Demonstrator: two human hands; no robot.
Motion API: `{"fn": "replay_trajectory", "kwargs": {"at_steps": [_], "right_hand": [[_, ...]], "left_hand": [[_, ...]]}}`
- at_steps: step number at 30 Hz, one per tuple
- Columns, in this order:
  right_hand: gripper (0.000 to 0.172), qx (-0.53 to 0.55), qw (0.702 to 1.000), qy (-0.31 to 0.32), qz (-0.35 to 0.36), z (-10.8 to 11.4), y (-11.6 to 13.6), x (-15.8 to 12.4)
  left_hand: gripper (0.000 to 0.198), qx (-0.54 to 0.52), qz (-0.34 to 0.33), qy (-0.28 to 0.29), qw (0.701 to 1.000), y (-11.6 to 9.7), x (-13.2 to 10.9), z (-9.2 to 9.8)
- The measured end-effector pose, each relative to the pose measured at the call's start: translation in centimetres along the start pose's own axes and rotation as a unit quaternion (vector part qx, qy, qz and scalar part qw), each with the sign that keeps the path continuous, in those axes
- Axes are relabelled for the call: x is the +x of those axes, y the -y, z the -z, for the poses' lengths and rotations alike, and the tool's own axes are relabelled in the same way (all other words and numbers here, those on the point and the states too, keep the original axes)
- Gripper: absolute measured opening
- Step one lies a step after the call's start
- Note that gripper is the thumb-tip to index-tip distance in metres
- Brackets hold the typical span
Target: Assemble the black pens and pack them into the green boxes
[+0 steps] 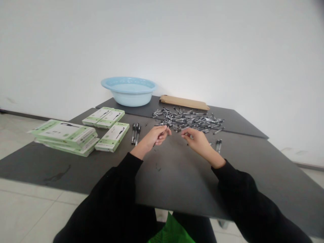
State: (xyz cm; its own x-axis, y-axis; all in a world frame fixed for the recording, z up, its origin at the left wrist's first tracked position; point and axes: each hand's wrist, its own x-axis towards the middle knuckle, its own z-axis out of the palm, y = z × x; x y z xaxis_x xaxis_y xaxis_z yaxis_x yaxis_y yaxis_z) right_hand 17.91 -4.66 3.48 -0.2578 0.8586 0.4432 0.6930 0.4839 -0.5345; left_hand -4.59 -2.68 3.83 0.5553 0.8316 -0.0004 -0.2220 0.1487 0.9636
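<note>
My left hand [160, 135] is closed in front of a heap of pens [194, 120], its thumb and forefinger pinched together. A thin dark end shows below its fingers, seemingly part of a pen mostly hidden by the hand. A short gap to the right, my right hand [193, 137] also makes a pinch; what sits between its fingertips is too small to name. Three or so black-and-clear pens [136, 133] lie side by side left of my left hand. A couple more pens [218, 145] rest just beyond my right wrist.
Green-and-white pen boxes stand at left: a stack [67, 133], one single box [112, 136] and a pair [103, 117] behind. A light-blue basin [133, 98] and a flat brown cardboard piece [183, 102] lie at the back of the dark table [182, 182]. Small dark bits dot its surface.
</note>
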Motion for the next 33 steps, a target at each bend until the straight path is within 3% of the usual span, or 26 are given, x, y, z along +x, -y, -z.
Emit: {"fn": "replay_trajectory", "kwargs": {"at_steps": [5,11,17,24,33], "right_hand": [[0.028,0.238,0.956,-0.110,-0.129,2.1,-2.7,-2.1],[0.025,0.366,0.909,-0.108,-0.168,2.3,-3.0,-2.6],[0.023,0.353,0.924,-0.070,-0.130,1.8,-1.2,-2.4],[0.028,0.333,0.929,-0.070,-0.144,1.2,-1.8,-2.5],[0.030,0.367,0.915,-0.038,-0.163,0.0,-1.4,-2.6]], "left_hand": [[0.036,0.072,0.051,0.071,0.994,3.0,0.9,-2.5],[0.038,0.107,0.084,0.078,0.988,4.0,1.2,-2.5],[0.037,0.123,0.094,0.085,0.984,3.8,1.0,-3.1],[0.036,0.124,0.093,0.101,0.983,3.7,0.8,-3.4],[0.031,0.115,0.099,0.092,0.984,3.7,0.7,-3.4]]}}
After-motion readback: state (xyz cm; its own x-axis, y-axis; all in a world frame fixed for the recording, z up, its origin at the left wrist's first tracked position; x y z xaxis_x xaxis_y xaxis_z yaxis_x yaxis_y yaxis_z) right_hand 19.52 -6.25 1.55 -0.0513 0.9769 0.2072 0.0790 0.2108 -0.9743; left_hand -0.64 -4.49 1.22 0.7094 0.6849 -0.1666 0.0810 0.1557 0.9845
